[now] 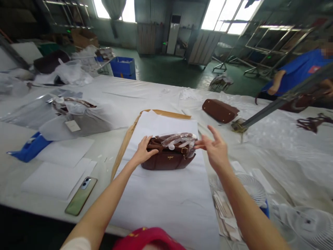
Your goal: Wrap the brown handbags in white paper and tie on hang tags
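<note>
A brown handbag (169,163) with a small gold bow emblem stands upright on white paper (166,201). Clear plastic wraps its handles (179,139), which lie over the top. My left hand (143,151) grips the bag's left end, thumb at the front of the top edge and fingers behind. At the right end is my right hand (214,147), its fingers spread and one raised. Its lower fingertips meet the edge of the plastic wrap; whether they pinch it is unclear.
Left lie a green phone (81,196), white sheets (57,177) and a plastic-covered bag (75,118). Another brown bag (220,110) rests beyond on the right, near a slanted metal pole (270,113). Fans (307,222) stand near right. A person in blue (299,73) handles a bag at far right.
</note>
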Motion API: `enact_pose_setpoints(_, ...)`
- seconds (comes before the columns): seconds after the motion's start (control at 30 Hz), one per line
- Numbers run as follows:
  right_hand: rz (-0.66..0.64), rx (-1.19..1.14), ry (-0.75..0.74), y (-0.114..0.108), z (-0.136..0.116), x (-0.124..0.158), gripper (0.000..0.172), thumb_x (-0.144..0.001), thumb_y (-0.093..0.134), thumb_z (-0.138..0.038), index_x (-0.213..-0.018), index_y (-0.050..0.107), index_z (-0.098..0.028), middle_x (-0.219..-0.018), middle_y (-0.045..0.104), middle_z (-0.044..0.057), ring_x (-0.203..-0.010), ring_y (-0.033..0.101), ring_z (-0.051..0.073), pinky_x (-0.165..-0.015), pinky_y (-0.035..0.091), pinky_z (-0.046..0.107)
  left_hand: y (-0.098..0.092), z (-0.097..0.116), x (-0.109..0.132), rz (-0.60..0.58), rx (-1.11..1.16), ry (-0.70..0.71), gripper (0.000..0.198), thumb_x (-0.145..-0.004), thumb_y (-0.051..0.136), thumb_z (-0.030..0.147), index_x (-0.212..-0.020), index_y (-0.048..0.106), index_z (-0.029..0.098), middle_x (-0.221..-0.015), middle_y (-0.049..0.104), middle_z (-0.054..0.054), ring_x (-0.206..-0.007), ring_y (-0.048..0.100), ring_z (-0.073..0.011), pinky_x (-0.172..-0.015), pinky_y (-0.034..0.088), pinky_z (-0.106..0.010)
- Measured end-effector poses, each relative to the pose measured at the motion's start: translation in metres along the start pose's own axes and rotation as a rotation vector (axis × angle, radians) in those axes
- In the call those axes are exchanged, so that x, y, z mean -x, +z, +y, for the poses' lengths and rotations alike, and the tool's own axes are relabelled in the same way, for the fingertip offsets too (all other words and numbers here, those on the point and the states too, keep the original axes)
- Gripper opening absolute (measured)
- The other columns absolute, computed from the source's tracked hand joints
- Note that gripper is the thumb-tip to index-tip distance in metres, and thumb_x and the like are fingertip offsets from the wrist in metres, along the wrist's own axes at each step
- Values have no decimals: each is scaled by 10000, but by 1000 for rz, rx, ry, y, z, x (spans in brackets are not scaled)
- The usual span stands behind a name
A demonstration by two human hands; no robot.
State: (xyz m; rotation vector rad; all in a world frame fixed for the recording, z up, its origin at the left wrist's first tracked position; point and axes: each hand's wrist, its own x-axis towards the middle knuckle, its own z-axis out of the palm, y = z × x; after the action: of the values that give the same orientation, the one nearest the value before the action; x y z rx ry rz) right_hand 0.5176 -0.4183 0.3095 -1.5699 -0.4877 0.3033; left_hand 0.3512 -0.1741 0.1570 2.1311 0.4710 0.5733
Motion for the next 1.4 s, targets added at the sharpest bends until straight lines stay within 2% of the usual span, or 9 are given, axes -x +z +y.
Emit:
enact_pose_setpoints(0.13, 263, 248, -18, -50, 88, 7, 845, -784, 601, -644, -1419, 380, -134, -980, 697, 144, -909, 683, 244, -906, 509, 454, 5, 6, -16, -129, -53, 32, 629, -865, 541, 483, -1435, 374, 276, -1453, 327, -113, -1364, 325, -291, -1132, 280, -475)
enact_pose_setpoints(0.23, 72, 406, 113, -55, 152, 20, 950, -733, 620, -669, -1460, 315, -139, -1347, 507, 232, -1248, 502, 323, -1005, 424, 517, 13, 3, -17, -125, -65, 33, 733, -812, 615, 500, -1460, 320, 326, -1426, 308, -98, -1335, 340, -293, -1119, 296, -469)
enact_pose_setpoints(0.33, -79, 383, 85, -38, 186, 27, 1001, -740, 660, -593, -1513, 165, -194, -1437, 424, 190, -1309, 442, 288, -1050, 390, 491, 20, 0, -24, -104, -34, 29, 710, -776, 660, 485, -1417, 396, 334, -1317, 369, -75, -1241, 424, -248, -1098, 332, -413)
enact_pose_setpoints(0.5, -37, 317, 27, -20, 201, 27, 955, -803, 616, -527, -1523, 83, -196, -1448, 413, 162, -1272, 481, 236, -1067, 379, 450, 24, -7, -49, -116, -14, 74, 580, -807, 629, 463, -1343, 502, 282, -1230, 404, -66, -1168, 465, -199, -1070, 358, -339)
enact_pose_setpoints(0.73, -41, 421, 60, -35, 212, 36, 834, -884, 511, -480, -1527, 66, -192, -1432, 430, 134, -1278, 464, 197, -974, 460, 356, 35, -18, -62, -35, -93, 95, 481, -817, 616, 440, -1241, 576, 214, -1166, 449, -70, -1131, 476, -198, -1042, 379, -337)
enact_pose_setpoints(0.9, -104, 809, 257, -81, 241, 102, 356, -887, 516, -349, -1160, 623, -147, -1033, 626, 99, -901, 605, 181, -869, 470, 318, 39, -25, -58, 0, -128, 131, 474, -826, 606, 458, -1217, 594, 190, -1159, 448, -78, -1152, 462, -208, -1059, 366, -344)
enact_pose_setpoints(1.0, -182, 871, 346, -99, 260, 152, 130, -756, 659, -238, -849, 691, -153, -875, 607, 67, -802, 587, 180, -805, 458, 307, 40, -25, -58, 5, -144, 136, 461, -828, 598, 459, -1197, 601, 183, -1151, 446, -80, -1146, 463, -207, -1051, 375, -344)
enact_pose_setpoints(1.23, -241, 929, 395, -108, 283, 195, 173, -832, 550, -297, -799, 645, -157, -876, 615, 91, -828, 565, 185, -791, 429, 287, 40, -13, -57, 4, -186, 70, 435, -812, 571, 477, -1102, 631, 160, -1071, 485, -78, -1091, 495, -221, -1023, 398, -367)
enact_pose_setpoints(1.4, -138, 981, 520, -165, 269, 271, 313, -881, 348, -334, -788, 609, -189, -837, 655, 105, -821, 616, 219, -809, 467, 347, 40, -13, -54, -15, -246, 79, 436, -809, 546, 525, -1036, 638, 164, -1057, 519, -75, -1048, 503, -226, -1013, 409, -387)
